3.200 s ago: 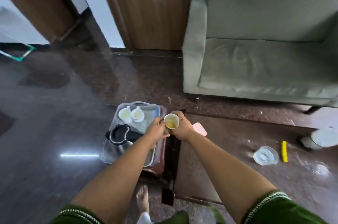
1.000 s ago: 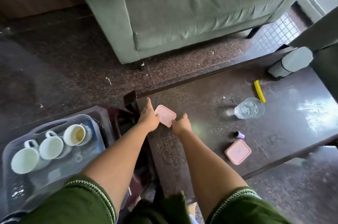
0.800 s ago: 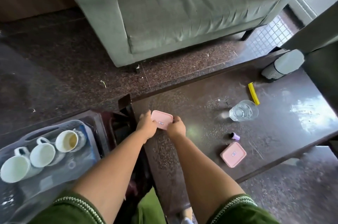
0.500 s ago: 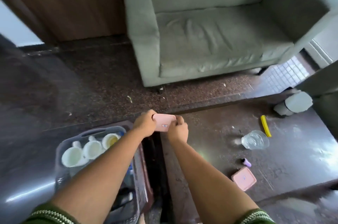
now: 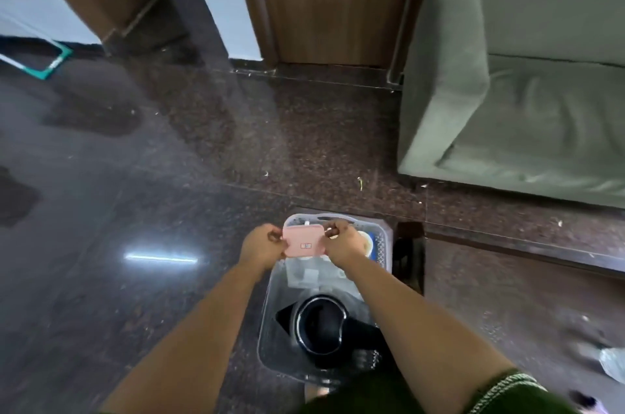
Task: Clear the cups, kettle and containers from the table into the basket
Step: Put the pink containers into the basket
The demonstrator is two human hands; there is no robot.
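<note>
Left hand and right hand each pinch one side of one pink square container, fingers curled on its edges, holding it level above the far end of the clear plastic basket. Lid on, small label facing up. In basket: one black kettle at near end, one cup partly hidden by right hand.
</note>
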